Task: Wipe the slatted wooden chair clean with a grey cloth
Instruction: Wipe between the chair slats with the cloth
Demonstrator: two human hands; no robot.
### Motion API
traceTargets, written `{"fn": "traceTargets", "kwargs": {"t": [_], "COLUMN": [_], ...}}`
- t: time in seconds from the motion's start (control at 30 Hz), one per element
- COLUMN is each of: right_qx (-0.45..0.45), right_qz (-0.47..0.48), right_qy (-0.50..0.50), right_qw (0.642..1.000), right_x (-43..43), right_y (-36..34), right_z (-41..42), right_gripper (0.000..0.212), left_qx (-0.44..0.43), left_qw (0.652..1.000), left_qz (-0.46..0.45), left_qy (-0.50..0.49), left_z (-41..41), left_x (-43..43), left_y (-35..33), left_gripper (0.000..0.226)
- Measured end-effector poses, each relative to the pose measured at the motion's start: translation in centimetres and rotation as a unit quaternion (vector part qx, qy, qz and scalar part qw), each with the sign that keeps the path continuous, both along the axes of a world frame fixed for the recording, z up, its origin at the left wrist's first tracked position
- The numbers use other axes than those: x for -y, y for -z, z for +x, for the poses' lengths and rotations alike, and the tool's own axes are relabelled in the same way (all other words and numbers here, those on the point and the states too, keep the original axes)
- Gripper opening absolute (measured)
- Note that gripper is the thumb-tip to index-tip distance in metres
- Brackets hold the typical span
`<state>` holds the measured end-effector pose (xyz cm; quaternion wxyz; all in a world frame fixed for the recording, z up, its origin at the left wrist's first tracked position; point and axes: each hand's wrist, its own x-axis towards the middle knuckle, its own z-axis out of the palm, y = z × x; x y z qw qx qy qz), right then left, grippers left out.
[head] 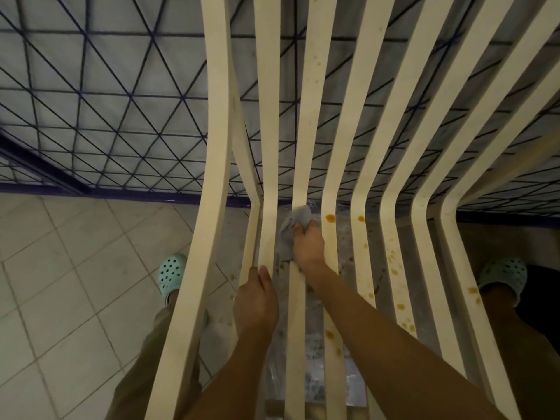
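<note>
Both forearms enter from 6 o'clock and lie over the seat of the slatted wooden chair (212, 153).

Left hand (257, 301): fingers curled over the edge of a slat, thumb on top. It grips the slat as a brace.

Right hand (307, 244): at 1 o'clock of the left hand. My fingers are bunched round the grey cloth (295, 221) and press it onto a middle slat. The wad sticks out at 12 o'clock of my knuckles, right where the seat bends up into the back.

Obs.: orange-brown stains (329, 218) sit on the slats at 3 o'clock of the cloth. More spots trail toward 5 o'clock along the seat, and faint ones run up the back at 12. Slats at 9 o'clock of the cloth look cleaner. Judgement: partway through, with the right-hand slats not yet wiped.

Below the seat lies a clear plastic sheet (315, 359), speckled. The tiled floor (60, 268) is at 8 o'clock and a wire mesh panel (106, 101) at 10 to 12. My green clogs (172, 272) are at 8 and 4.

Risks:
- Cloth is narrow against the gaps. A loose tail could drop between slats and snag, or drag residue onto the slat edges.
- Stains look dried. A light pass may only smear them sideways onto the cleaner slats.
- Pushing hard at the bend could shift the chair if my left grip slackens.
- Spots on the slat edges and undersides are hidden from here and could be missed.
</note>
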<state>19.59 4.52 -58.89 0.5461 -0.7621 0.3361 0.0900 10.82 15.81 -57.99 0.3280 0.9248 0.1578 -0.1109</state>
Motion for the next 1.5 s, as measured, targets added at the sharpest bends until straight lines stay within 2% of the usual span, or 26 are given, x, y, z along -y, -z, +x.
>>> {"fn": "traceTargets", "kwargs": {"t": [0.1,0.3,0.4,0.77,0.9,1.03,1.17,1.5], "right_qx": [0.000,0.015,0.047,0.115,0.101,0.082,0.079,0.070], "right_qz": [0.034,0.038,-0.018,-0.089,-0.035,-0.018,0.025,-0.001], "right_qy": [0.029,0.031,0.012,-0.018,0.014,0.019,0.053,0.029], "right_qw": [0.999,0.999,0.999,0.989,0.994,0.996,0.995,0.997], "right_x": [0.6,0.5,0.4,0.4,0.5,0.4,0.3,-1.0], "right_y": [-0.2,-0.1,0.0,0.1,0.7,1.1,1.1,0.2], "right_z": [1.6,1.8,1.3,3.1,3.7,3.2,2.1,-2.5], "right_gripper": [0.027,0.027,0.031,0.032,0.023,0.026,0.012,0.009], "left_qx": [0.002,0.000,-0.001,-0.011,-0.009,-0.005,-0.004,-0.004], "left_qw": [1.000,1.000,1.000,0.999,1.000,0.999,1.000,1.000], "left_qz": [-0.004,-0.007,-0.002,0.036,0.030,0.033,0.029,0.014], "left_qy": [-0.007,-0.008,-0.012,-0.001,-0.002,-0.007,-0.005,-0.006], "left_z": [0.0,0.0,0.0,0.2,0.1,0.0,0.1,0.4], "left_x": [0.1,0.1,0.1,0.1,0.1,0.0,0.1,0.1], "left_y": [-0.2,-0.2,0.0,0.4,0.6,0.7,0.6,-0.1], "left_gripper": [0.051,0.053,0.055,0.055,0.058,0.059,0.055,0.052]}}
